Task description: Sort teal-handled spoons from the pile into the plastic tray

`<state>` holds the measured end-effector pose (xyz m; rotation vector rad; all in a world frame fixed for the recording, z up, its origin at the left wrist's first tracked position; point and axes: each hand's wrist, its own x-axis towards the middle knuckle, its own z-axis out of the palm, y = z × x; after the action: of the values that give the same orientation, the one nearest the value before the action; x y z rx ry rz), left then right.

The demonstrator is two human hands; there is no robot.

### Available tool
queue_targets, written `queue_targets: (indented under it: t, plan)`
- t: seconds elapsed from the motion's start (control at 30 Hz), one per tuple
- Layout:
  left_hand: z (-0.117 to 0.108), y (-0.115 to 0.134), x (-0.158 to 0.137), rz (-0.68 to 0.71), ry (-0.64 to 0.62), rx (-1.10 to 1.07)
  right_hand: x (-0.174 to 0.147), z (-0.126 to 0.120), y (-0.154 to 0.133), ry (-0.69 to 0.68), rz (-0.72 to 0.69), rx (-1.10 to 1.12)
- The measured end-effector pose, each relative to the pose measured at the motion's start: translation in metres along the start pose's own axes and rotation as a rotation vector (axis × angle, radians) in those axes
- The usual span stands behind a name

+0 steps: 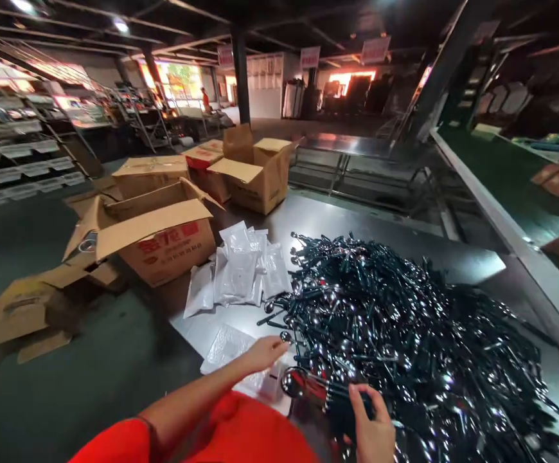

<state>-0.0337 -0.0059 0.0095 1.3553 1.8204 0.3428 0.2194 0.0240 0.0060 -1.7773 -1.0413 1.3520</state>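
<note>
while the left hand (pixel 266 352) reaches out flat, fingers loose, touching a clear plastic bag (pixel 229 350) on the metal table (pixel 457 263), the right hand (pixel 373 427) pinches dark-handled spoons (pixel 318 384) at the near edge of the big spoon pile (pixel 405 321).

Steel table (pixel 337 215): spoon heap (pixel 405 334), plastic bags (pixel 241 270), cartons (pixel 255 170).

Open cardboard boxes (pixel 164 238) crowd the tabletop's (pixel 472 263) far left corner, one with red print on its side, another (pixel 255 170) further back. Flattened cardboard (pixel 17 312) lies on the floor off the left edge. Shelving racks (pixel 14 154) line the left wall, and a green conveyor (pixel 515 186) runs along the right.
</note>
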Motion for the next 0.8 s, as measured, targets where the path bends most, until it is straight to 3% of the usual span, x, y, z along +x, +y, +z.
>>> queue_targets:
  t: [0.07,0.13,0.3,0.5,0.63,0.8]
  plan:
    - [-0.003,-0.026,0.005,-0.007,0.019,0.218,0.003,-0.011,0.008,0.05,0.063,0.044]
    - [0.002,-0.049,0.007,0.052,-0.065,0.402,0.005,-0.019,0.016,0.083,0.123,0.088]
    - [0.036,-0.076,0.015,0.413,-0.256,0.656,0.001,-0.018,0.029,0.052,0.2,0.202]
    - [0.054,-0.063,0.047,0.716,-0.327,0.805,-0.004,0.0,0.044,0.034,0.228,0.267]
    - [0.039,-0.044,0.057,0.855,-0.303,0.889,-0.005,0.004,0.047,0.014,0.236,0.293]
    - [0.004,-0.02,0.048,0.933,-0.281,0.947,-0.014,0.008,0.026,0.042,0.232,0.362]
